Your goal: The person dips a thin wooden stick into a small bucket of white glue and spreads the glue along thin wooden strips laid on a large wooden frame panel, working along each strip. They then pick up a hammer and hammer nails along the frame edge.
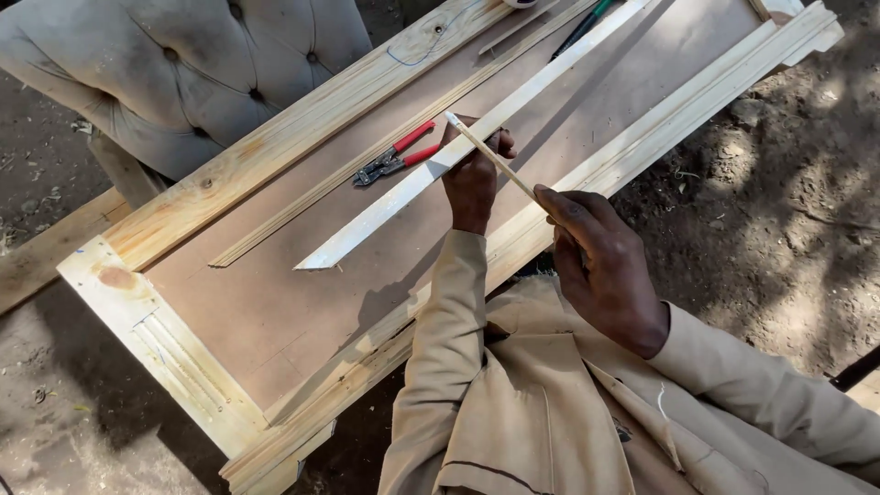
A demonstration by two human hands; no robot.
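My left hand (474, 179) grips a long, white-painted wooden strip (394, 200) with a mitred end, holding it over the brown panel of a wooden frame (174, 215). My right hand (605, 261) pinches a thin pale stick, like a pencil (490, 156), whose tip points up and left and crosses the strip near my left fingers. Both sleeves are tan.
Red-handled pliers (396, 158) lie on the panel beside a narrow moulding strip (367, 165). A tufted grey chair (183, 69) stands at the upper left. A loose plank (46, 252) lies left of the frame. Bare dirt ground surrounds everything.
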